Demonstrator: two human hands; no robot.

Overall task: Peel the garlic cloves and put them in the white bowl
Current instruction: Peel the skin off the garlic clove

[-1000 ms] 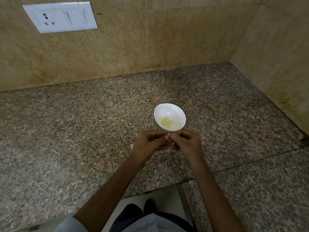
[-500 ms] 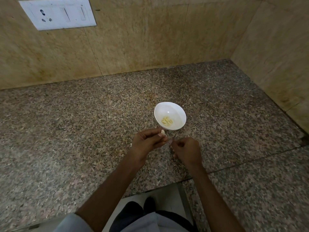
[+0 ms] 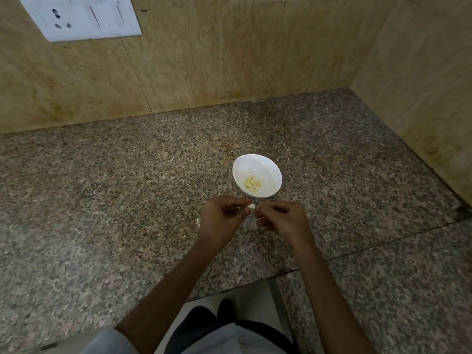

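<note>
Head view: right hand, pinching peel, has risen beside left hand pinching garlic clove.

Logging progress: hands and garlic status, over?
Left hand pinches garlic clove; right hand pinches peel strip. Peeled cloves in white bowl. Nothing between hands and bowl.

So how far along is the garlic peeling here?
Done: a few peeled cloves lie in the white bowl. In hand: left hand pinches a clove, right hand pinches what looks like skin. Left: that clove is not yet in the bowl; no other unpeeled ones show.
</note>
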